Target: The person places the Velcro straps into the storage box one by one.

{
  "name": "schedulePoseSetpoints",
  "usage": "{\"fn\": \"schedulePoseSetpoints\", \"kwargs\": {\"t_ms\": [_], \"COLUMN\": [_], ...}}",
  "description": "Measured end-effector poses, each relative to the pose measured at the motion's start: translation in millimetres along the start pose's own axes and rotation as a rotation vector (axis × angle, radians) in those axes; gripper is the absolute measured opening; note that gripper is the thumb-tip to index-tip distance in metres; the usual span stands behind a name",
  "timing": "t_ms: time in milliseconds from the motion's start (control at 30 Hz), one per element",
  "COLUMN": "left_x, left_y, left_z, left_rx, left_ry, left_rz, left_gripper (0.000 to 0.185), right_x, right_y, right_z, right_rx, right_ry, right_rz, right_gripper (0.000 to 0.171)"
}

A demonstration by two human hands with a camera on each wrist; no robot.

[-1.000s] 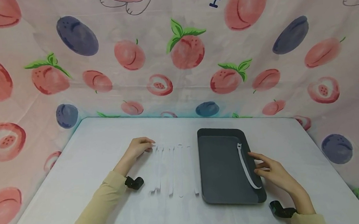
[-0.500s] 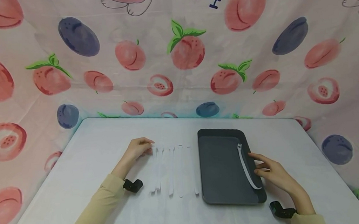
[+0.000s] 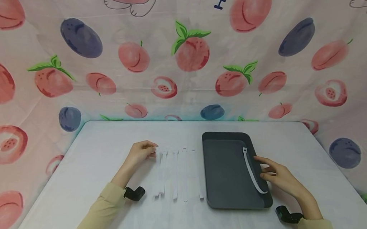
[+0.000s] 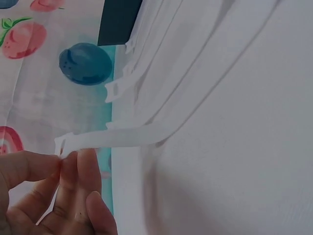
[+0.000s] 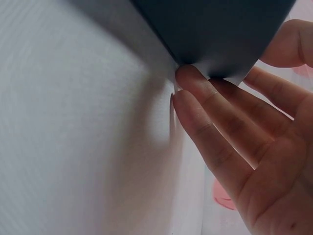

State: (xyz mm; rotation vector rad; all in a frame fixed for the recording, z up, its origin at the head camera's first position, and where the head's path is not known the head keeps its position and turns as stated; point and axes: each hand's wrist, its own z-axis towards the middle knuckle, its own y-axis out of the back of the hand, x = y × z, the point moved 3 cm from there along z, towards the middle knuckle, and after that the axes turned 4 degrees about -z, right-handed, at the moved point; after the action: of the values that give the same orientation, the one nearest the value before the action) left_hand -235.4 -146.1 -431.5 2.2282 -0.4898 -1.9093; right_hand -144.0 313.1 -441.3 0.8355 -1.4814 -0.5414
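Observation:
In the head view my left hand [image 3: 141, 151] is at the far end of the leftmost of several thin white straps [image 3: 174, 176] laid side by side on the table. The left wrist view shows my thumb and finger pinching the notched, slotted end of that white strap [image 4: 115, 138], which is lifted and bends down to the others. My right hand [image 3: 282, 175] rests its extended fingers [image 5: 215, 147] against the right side of a dark grey tray [image 3: 225, 172]. Another white strap [image 3: 249, 172] lies curved inside the tray, near its right wall.
The white table [image 3: 101, 142] has a fruit-print cloth [image 3: 162, 51] hanging behind it and around its sides. A black wrist camera [image 3: 134, 193] sits at my left cuff, and another black camera [image 3: 288, 214] at the right.
My left wrist and forearm have shifted slightly down and left, while the fingertips stay at the strap end. The right hand and tray look unchanged.

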Motion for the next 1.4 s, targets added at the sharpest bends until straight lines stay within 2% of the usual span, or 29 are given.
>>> {"fn": "schedulePoseSetpoints", "kwargs": {"t_ms": [600,800,967,1200,1400], "left_x": [-17.6,-19.0,-17.7,-11.9,-14.0], "left_y": [-2.3,-4.0,-4.4,-2.2,0.6], "left_z": [-29.7,-40.0,-46.3,-50.6,-56.2], "left_rx": [-0.038,-0.041,-0.048,-0.085,-0.109], "left_ry": [-0.096,-0.076,-0.085,-0.062,-0.060], "left_rz": [0.031,0.002,-0.031,-0.062,-0.064], "left_gripper": [0.022,0.021,0.021,0.023,0.023], "right_x": [0.3,0.8,2.3,3.4,3.2], "right_y": [0.4,0.8,1.2,1.0,0.7], "right_z": [-0.7,-0.8,-0.4,0.0,0.0], "right_rx": [-0.011,-0.018,-0.009,-0.003,-0.004], "right_ry": [0.028,0.041,0.022,0.006,-0.001], "right_rz": [-0.007,-0.016,-0.022,-0.023,-0.021], "right_gripper": [0.057,0.057,0.056,0.056,0.057]}}
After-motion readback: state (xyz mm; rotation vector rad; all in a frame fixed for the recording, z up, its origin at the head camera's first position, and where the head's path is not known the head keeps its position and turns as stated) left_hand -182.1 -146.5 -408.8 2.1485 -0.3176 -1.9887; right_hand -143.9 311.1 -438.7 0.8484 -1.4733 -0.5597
